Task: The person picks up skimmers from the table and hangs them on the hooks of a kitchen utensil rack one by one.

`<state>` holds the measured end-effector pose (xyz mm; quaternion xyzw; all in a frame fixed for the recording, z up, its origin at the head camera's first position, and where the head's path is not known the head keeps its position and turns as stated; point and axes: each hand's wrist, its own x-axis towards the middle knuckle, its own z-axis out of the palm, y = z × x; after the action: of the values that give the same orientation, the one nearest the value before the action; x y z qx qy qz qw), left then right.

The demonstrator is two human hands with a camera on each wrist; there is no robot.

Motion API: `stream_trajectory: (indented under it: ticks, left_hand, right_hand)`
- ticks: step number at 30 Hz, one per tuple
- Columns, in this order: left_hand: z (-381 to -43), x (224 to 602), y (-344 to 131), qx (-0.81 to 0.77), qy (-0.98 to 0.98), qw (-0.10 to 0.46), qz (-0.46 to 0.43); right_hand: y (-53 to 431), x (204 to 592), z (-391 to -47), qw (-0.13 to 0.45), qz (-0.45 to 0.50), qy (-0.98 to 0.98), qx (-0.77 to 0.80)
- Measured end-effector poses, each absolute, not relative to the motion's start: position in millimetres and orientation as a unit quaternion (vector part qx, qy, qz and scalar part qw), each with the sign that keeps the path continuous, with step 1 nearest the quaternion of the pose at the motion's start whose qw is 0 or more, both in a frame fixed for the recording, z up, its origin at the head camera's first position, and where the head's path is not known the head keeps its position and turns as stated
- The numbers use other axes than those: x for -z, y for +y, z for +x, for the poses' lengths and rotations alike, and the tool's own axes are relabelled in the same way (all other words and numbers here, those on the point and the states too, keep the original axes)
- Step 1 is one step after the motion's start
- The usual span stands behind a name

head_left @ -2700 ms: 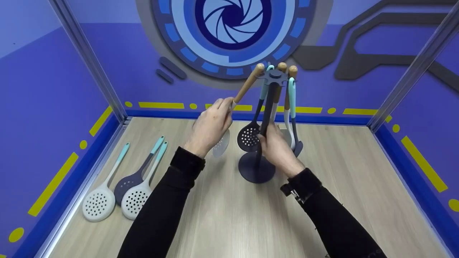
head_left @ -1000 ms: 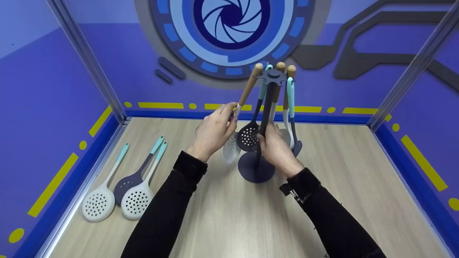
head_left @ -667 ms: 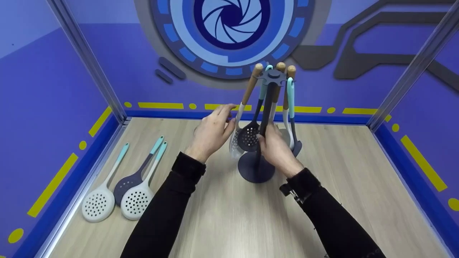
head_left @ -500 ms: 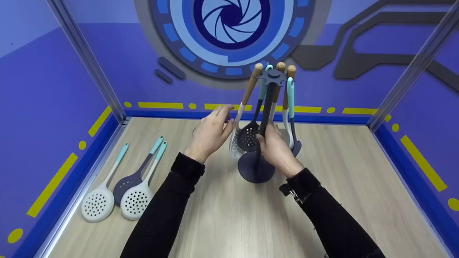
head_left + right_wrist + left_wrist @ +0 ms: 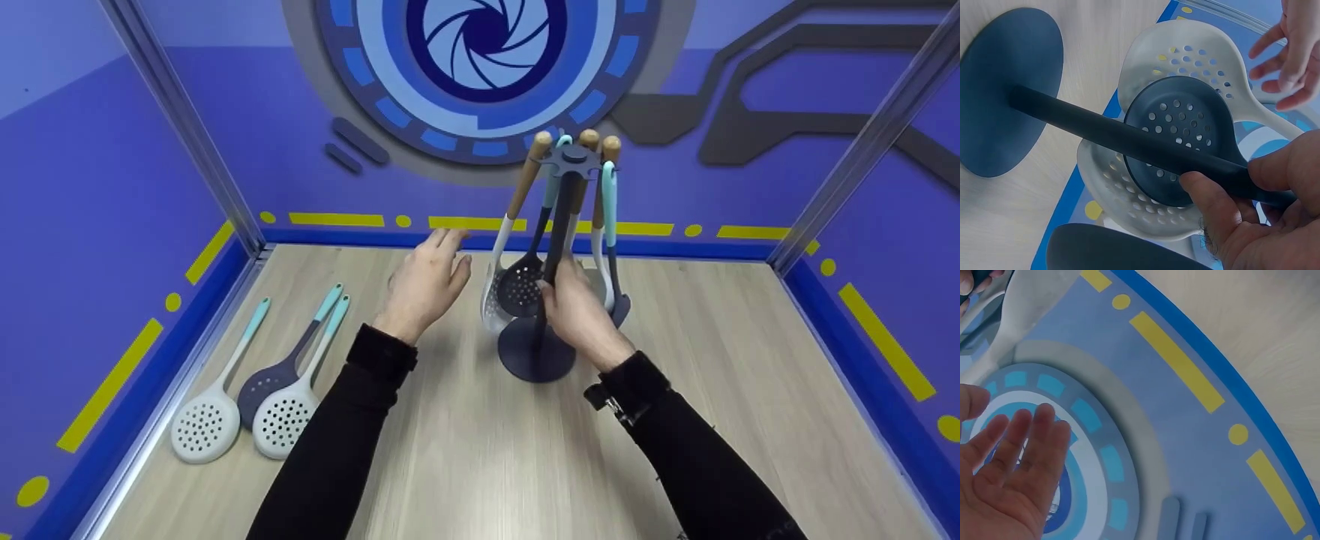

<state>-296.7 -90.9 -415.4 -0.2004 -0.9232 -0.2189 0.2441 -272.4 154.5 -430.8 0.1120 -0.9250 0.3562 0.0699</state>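
My right hand (image 5: 581, 307) grips the dark pole (image 5: 561, 232) of an upright utensil stand with a round base (image 5: 536, 356). Wooden- and mint-handled utensils hang from its notched top (image 5: 574, 159). On the left side hangs a white skimmer (image 5: 501, 244) with a wooden handle. Beside it is a dark skimmer (image 5: 517, 289) with a mint handle. My left hand (image 5: 424, 285) holds nothing and is apart from the white skimmer, its fingers extended in the left wrist view. In the right wrist view, thumb and fingers wrap the pole in front of perforated heads.
Three mint-handled skimmers lie at the table's left: one pale (image 5: 206, 427), one dark (image 5: 262, 386), and another pale one (image 5: 283, 424) partly covering the dark one. A printed wall (image 5: 487, 187) stands close behind the stand. Metal posts (image 5: 187, 127) rise at the corners.
My left hand has let go of the wooden-handled white skimmer, which now hangs from the stand, and has moved left away from it. My right hand has kept its grip on the pole.
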Motion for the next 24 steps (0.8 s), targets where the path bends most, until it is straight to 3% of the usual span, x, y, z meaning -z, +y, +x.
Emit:
stream_trajectory:
  ticks: [9, 24]
  left_hand:
    - [-297.9, 426.4, -106.1, 0.18, -0.94, 0.231, -0.172]
    - [-291.9, 435.7, -133.9, 0.166, -0.965, 0.162, -0.119]
  right_hand:
    - [153.8, 429.9, -272.3, 0.063, 0.105, -0.923, -0.366]
    - [153.6, 425.0, -269.8, 0.052, 0.098, -0.915, -0.389]
